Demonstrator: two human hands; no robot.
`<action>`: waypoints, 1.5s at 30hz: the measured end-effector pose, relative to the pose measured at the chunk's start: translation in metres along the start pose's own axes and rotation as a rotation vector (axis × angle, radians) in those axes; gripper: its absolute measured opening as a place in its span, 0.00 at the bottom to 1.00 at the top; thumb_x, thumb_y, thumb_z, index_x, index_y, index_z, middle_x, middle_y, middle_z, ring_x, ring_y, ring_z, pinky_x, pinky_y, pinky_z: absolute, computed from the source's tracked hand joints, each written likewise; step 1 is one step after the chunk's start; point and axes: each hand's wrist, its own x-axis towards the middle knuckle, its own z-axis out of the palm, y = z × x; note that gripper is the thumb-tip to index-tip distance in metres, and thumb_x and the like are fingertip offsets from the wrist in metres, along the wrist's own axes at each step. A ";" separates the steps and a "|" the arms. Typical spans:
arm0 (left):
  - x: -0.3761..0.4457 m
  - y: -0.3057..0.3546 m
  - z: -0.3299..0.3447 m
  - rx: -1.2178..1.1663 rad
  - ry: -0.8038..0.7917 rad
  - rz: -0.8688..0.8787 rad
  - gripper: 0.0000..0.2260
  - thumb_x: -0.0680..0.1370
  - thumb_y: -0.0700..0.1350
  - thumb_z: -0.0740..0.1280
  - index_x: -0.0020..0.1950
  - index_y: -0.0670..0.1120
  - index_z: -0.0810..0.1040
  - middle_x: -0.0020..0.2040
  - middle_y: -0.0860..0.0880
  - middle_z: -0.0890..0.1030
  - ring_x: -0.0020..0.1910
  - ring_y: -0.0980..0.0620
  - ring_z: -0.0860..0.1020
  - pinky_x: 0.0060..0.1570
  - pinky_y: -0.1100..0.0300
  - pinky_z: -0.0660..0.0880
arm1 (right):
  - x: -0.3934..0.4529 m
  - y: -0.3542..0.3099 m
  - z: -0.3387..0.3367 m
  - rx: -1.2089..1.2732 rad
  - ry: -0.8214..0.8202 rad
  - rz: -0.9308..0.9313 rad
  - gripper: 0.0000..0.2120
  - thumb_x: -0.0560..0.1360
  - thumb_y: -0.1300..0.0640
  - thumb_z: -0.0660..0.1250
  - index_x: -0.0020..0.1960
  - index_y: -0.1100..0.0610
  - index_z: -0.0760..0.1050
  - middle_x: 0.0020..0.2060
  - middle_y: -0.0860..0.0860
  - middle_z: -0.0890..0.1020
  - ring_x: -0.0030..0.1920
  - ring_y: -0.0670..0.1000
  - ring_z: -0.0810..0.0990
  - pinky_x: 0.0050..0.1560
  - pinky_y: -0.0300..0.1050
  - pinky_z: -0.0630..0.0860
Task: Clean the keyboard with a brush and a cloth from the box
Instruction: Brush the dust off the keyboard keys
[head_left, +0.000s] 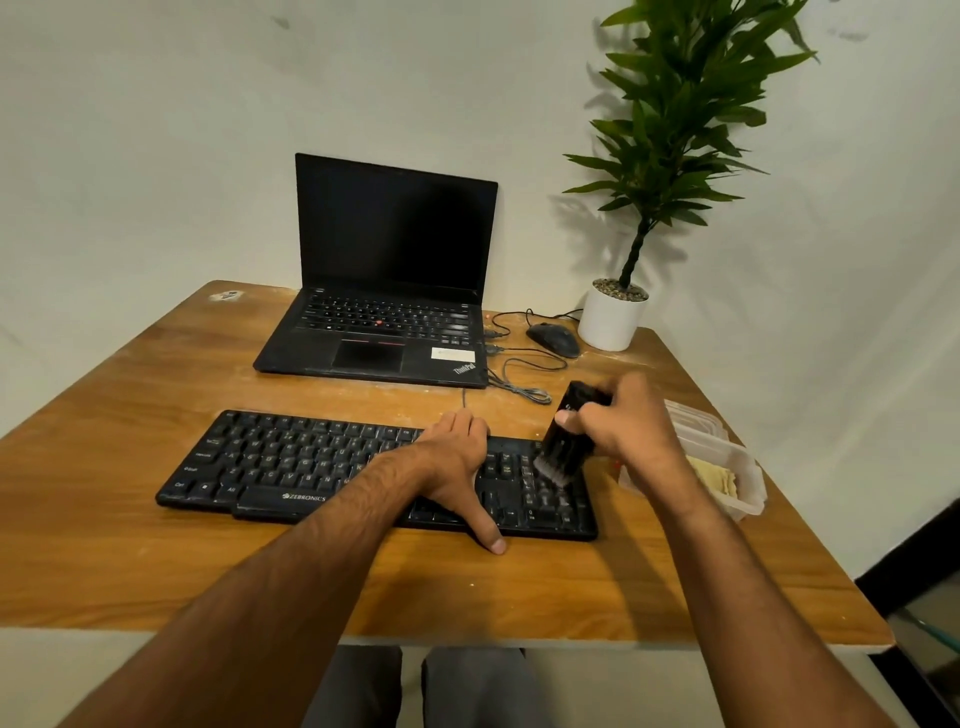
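A black keyboard (291, 462) lies across the wooden table (130, 545) in front of me. My left hand (457, 457) rests spread over its right-middle part, fingers at the far edge and thumb past the near edge. My right hand (623, 421) grips a black brush (569, 436) by its body, bristles down on the number pad at the keyboard's right end. A clear plastic box (727, 467) stands just right of the keyboard, partly hidden by my right wrist, with a yellowish cloth (719, 480) inside.
An open black laptop (384, 291) sits behind the keyboard. A black mouse (553, 339) and loose cables (519, 384) lie to its right. A potted plant in a white pot (610, 319) stands at the back right corner. The table's right edge is close to the box.
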 end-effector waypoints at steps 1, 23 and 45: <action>0.000 0.000 0.000 0.001 0.002 0.001 0.55 0.56 0.72 0.81 0.72 0.46 0.63 0.64 0.49 0.63 0.64 0.50 0.63 0.73 0.49 0.68 | 0.001 -0.002 0.000 0.003 0.061 -0.019 0.12 0.66 0.55 0.80 0.45 0.55 0.80 0.41 0.51 0.84 0.44 0.52 0.83 0.48 0.55 0.83; 0.001 -0.001 0.002 0.000 -0.001 -0.004 0.56 0.56 0.72 0.80 0.74 0.46 0.62 0.65 0.49 0.63 0.65 0.50 0.63 0.73 0.49 0.68 | 0.000 -0.018 0.000 -0.037 -0.252 0.044 0.16 0.69 0.61 0.78 0.55 0.56 0.78 0.48 0.53 0.82 0.50 0.55 0.82 0.54 0.56 0.82; -0.002 0.001 -0.001 0.028 0.005 0.000 0.54 0.58 0.72 0.80 0.72 0.45 0.63 0.64 0.49 0.63 0.63 0.50 0.63 0.72 0.51 0.68 | 0.004 -0.016 0.019 -0.225 -0.229 -0.039 0.22 0.69 0.53 0.78 0.61 0.55 0.78 0.52 0.52 0.82 0.54 0.54 0.80 0.58 0.54 0.78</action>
